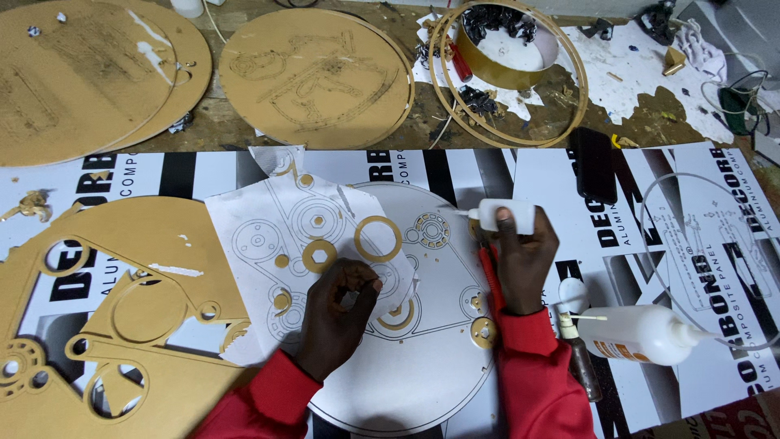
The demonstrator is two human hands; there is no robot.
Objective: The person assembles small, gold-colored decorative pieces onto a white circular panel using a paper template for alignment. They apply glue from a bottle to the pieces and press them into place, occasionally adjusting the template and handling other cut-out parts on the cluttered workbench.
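Note:
My left hand pinches a small gold ring-shaped cutout over a white paper template printed with gear outlines. Two loose gold rings, a thin one and a thicker one with a hexagonal hole, lie on that paper just above my hand. My right hand grips a small white glue bottle with its nozzle pointing left toward a round gold gear piece. Both hands work over a white disc. A gold washer lies by my right wrist.
A large gold cutout panel lies at the left. A bigger white glue bottle lies on its side at the right, beside a dark phone. Brown wooden discs and wooden hoops sit at the back.

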